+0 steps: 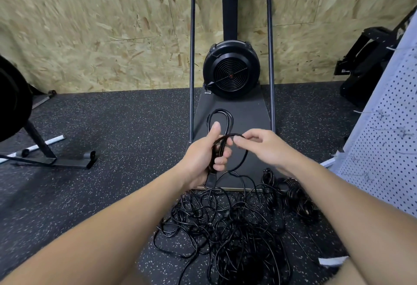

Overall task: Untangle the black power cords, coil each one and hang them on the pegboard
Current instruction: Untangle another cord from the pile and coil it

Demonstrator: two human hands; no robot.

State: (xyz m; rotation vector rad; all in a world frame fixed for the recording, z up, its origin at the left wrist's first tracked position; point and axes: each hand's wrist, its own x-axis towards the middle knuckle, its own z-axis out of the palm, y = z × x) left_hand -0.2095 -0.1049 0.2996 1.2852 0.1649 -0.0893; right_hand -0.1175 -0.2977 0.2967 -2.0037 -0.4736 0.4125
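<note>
My left hand (206, 156) grips a bundle of black cord loops (222, 120) that stick up above its thumb, with a plug hanging below the fist. My right hand (262, 146) pinches a strand of the same cord and bends it in a loop around the bundle. That cord runs down into a large tangle of black power cords (228, 226) on the floor between my arms. Coiled cords (293, 196) lie to the right of the tangle. The white pegboard (383, 131) stands at the right edge with wire hooks on it.
A black fan machine (231, 72) with a tall tube frame and a dark base plate (246, 113) stands against the chipboard wall ahead. Another machine's stand (52, 160) is at the left. Black gear (370, 59) sits at the right behind the pegboard. The floor is speckled rubber.
</note>
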